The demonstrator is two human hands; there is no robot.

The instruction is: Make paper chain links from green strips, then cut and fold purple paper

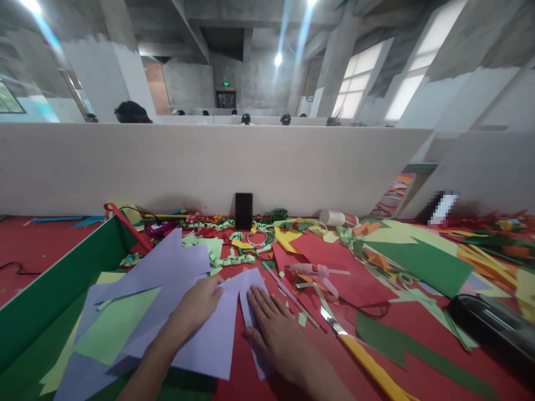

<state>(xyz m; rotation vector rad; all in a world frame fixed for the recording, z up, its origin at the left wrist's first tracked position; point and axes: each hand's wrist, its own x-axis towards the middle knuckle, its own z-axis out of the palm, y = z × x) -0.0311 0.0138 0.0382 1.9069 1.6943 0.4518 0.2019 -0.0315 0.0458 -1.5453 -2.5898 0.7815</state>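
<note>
A sheet of purple paper (219, 342) lies before me, with a narrower purple piece (256, 278) to its right. A gap parts the two along most of their length; whether they join at the top I cannot tell. My left hand (203, 301) pinches the sheet's upper edge between thumb and fingers. Flat on the narrower piece rests my right hand (273, 326), fingers stretched out and pressing down. Under and left of my left arm are more purple sheets (167, 262) and a light green sheet (121, 323).
Right of my hands lie a yellow-handled utility knife (363, 362), a pink glue gun (313, 271) and dark green paper (380, 334). A black case-like object (497, 328) sits at the right edge. A black phone (243, 211) leans against the white partition (200, 167).
</note>
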